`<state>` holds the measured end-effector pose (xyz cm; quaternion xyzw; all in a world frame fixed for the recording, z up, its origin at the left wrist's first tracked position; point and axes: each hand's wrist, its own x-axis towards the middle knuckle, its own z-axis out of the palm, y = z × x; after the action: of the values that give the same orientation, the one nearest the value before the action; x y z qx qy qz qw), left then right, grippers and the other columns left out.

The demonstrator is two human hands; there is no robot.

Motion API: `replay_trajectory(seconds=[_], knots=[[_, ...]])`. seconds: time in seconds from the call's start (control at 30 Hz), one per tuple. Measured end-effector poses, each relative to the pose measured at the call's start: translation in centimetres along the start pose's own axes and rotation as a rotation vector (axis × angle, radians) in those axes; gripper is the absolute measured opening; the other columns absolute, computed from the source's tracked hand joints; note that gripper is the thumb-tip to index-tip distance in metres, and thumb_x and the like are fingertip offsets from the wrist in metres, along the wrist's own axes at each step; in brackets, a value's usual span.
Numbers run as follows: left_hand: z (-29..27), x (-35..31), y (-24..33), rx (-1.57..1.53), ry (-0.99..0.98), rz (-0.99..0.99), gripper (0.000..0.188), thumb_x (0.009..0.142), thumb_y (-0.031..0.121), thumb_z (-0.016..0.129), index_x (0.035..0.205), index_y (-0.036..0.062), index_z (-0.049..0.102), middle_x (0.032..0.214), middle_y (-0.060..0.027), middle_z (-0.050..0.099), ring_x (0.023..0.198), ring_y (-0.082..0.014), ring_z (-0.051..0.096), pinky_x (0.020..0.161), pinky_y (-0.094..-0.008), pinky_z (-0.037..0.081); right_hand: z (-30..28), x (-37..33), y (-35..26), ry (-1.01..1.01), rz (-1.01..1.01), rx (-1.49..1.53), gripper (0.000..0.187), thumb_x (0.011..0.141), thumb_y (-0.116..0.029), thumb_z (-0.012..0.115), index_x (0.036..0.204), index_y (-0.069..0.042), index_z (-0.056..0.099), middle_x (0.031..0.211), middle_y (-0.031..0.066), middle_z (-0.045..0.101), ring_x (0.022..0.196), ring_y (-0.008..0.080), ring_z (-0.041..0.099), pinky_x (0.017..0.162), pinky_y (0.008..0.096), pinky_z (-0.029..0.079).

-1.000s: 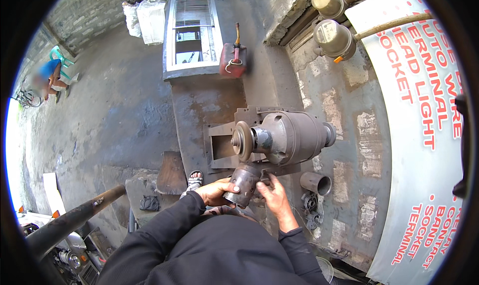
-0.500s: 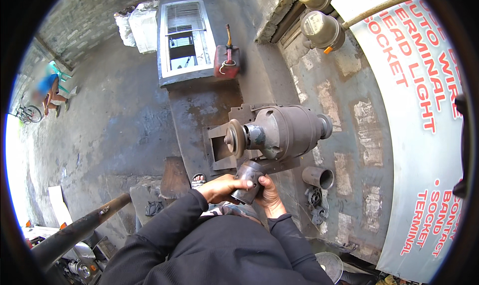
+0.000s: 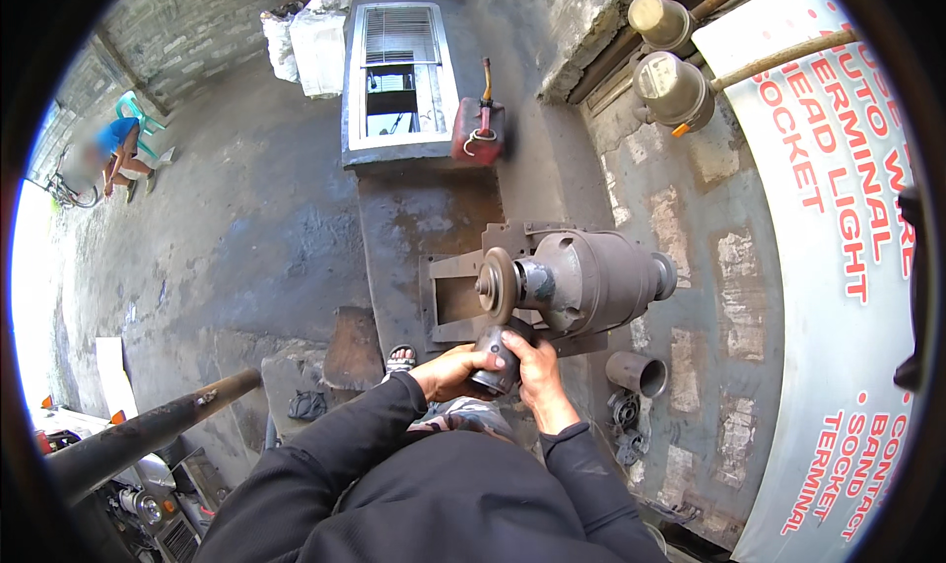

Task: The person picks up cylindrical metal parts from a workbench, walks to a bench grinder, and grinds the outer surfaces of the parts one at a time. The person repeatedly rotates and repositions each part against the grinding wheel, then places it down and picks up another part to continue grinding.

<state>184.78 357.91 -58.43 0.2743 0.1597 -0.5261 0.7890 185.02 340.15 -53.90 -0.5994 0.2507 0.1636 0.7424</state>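
Note:
A dark metal cylinder (image 3: 498, 358), like a small motor housing, is gripped between both hands just below a bench grinder (image 3: 596, 282). My left hand (image 3: 451, 370) wraps its left side, thumb lying across the front. On the right side, my right hand (image 3: 538, 374) closes round it with the thumb on top. The cylinder's upper end is at the lower edge of the grinder's round wheel (image 3: 501, 285); whether they touch I cannot tell. Some of the fingers are hidden behind the cylinder.
Right of my hands stand an open metal tube (image 3: 638, 374) and a dark round part (image 3: 624, 408). A red fuel can (image 3: 479, 132) sits beyond the grinder, beside a white window frame (image 3: 402, 75). A thick pipe (image 3: 158, 430) juts in at left. Far left, a person (image 3: 118, 154) bends over.
Both hands have brought the cylinder up close to the grinder wheel, turning its upper end toward it. The right thumb now lies on its top. The whole view has shifted slightly.

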Motion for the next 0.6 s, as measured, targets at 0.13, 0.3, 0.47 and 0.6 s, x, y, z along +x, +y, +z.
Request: replay_trajectory(seconds=[0.13, 0.3, 0.47, 0.6], knots=[[-2.5, 2.1, -2.9, -0.331, -0.169, -0.044, 0.065, 0.087, 0.034, 0.08, 0.141, 0.0075, 0.056, 0.128, -0.0184, 0.067, 0.12, -0.0374, 0.064, 0.105, -0.055, 0.053, 0.6, 0.5, -1.1, 0.03, -0.033, -0.284, 0.04, 0.084, -0.024, 0.088, 0.105, 0.007, 0.074, 0.1, 0.0139, 0.077, 0.086, 0.0211, 0.073, 0.08, 0.0362, 0.058], [-3.5, 3.0, -5.3, -0.451, -0.348, 0.018, 0.075, 0.084, 0.038, 0.082, 0.143, 0.0016, 0.054, 0.132, -0.0204, 0.067, 0.123, -0.0397, 0.065, 0.112, -0.0549, 0.05, 0.6, 1.9, -0.2, 0.062, -0.106, -0.632, 0.058, 0.077, -0.037, 0.092, 0.108, 0.009, 0.073, 0.103, 0.0212, 0.078, 0.092, 0.0275, 0.075, 0.085, 0.0392, 0.058], [-3.1, 2.6, -5.2, -0.491, -0.287, 0.014, 0.076, 0.083, 0.042, 0.083, 0.14, -0.0005, 0.056, 0.129, -0.0225, 0.067, 0.121, -0.041, 0.065, 0.11, -0.0534, 0.052, 0.4, 2.6, -0.4, 0.058, -0.07, -0.712, 0.064, 0.076, -0.042, 0.091, 0.107, 0.011, 0.071, 0.101, 0.0231, 0.077, 0.091, 0.0287, 0.076, 0.083, 0.0389, 0.058], [-3.3, 1.9, -3.7, -0.429, -0.314, -0.067, 0.07, 0.085, 0.038, 0.081, 0.141, 0.0035, 0.055, 0.127, -0.0243, 0.067, 0.116, -0.0426, 0.067, 0.104, -0.0564, 0.055, -1.1, 0.2, -0.8, -0.031, -0.069, -0.448, 0.068, 0.078, -0.034, 0.092, 0.122, 0.011, 0.064, 0.113, 0.018, 0.073, 0.1, 0.0247, 0.071, 0.09, 0.0378, 0.056]])
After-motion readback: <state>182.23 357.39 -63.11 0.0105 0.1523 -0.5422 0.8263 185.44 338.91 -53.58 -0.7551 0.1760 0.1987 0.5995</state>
